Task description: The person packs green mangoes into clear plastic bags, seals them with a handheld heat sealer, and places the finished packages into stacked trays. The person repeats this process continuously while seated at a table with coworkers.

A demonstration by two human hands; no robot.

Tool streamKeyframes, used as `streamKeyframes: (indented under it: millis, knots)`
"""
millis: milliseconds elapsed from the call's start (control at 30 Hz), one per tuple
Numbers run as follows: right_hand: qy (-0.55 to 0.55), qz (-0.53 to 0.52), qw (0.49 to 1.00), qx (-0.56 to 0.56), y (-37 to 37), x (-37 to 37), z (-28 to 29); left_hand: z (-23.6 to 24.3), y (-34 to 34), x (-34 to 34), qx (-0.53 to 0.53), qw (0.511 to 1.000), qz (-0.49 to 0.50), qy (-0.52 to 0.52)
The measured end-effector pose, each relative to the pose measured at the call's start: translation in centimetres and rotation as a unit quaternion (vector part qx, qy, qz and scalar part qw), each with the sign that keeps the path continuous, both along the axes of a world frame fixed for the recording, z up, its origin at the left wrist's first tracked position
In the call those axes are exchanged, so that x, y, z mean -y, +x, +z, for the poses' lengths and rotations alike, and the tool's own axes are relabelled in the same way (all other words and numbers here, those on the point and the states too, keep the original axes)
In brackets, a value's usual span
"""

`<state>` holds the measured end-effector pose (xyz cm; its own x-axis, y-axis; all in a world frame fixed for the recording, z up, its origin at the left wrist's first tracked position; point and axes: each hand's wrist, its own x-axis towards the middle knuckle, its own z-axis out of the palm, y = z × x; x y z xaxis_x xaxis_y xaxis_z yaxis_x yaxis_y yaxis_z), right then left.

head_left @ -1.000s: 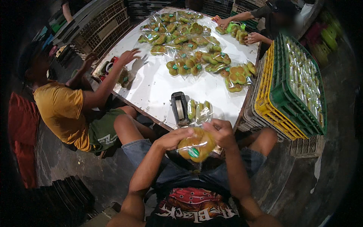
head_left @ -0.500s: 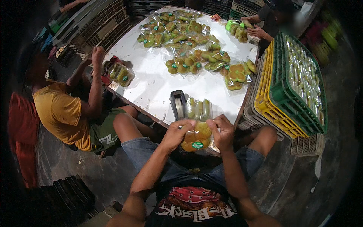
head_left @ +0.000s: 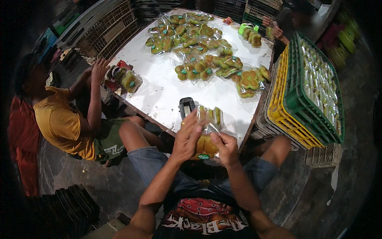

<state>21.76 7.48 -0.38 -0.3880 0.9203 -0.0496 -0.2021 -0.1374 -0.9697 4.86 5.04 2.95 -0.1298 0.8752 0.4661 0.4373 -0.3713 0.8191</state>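
Sitting at the left of the frame: one co-worker in a yellow shirt (head_left: 61, 115), hands raised.
Centre: white table (head_left: 153, 87), loosely strewn with fruit packs (head_left: 193, 69) toward the upper edge; one black tape dispenser (head_left: 186, 105) near its lower edge.
Just below: the person's left hand (head_left: 186, 137), blurred, fingers extended; film contact, I cannot tell.
Lower centre: one clear bag of fruit (head_left: 206, 146), green-stickered, between both hands.
Beside it: the right hand (head_left: 226, 149), thumb and forefinger pinched on the bag's film.
Right: yellow crate (head_left: 284, 101) and green crate (head_left: 301, 93).
Step in hand, I judge: working the bag's upper film; next move calls for left fingertips narrowing there, right pinch firm.
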Motion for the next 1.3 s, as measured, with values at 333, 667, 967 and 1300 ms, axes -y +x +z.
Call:
streamKeyframes:
  millis: [333,667,967,1300]
  knots:
    - [0.15,0.022,0.98,-0.125,0.3,-1.9,2.4,0.3,-0.4,1.1,0.125,0.962,-0.056,-0.237]
    - [0.349,0.01,0.908,0.232,0.2,-1.4,3.7,-1.7,-0.2,1.7,0.211,0.969,-0.007,-0.125]
    - [0.091,-0.004,0.951,0.297,-2.0,0.1,-1.6,-3.5,-1.6,2.1,0.152,0.955,0.056,-0.247]
    - [-0.189,0.013,0.979,-0.077,-5.8,5.0,-3.3,-4.7,0.8,4.1,0.381,0.887,0.198,-0.171]
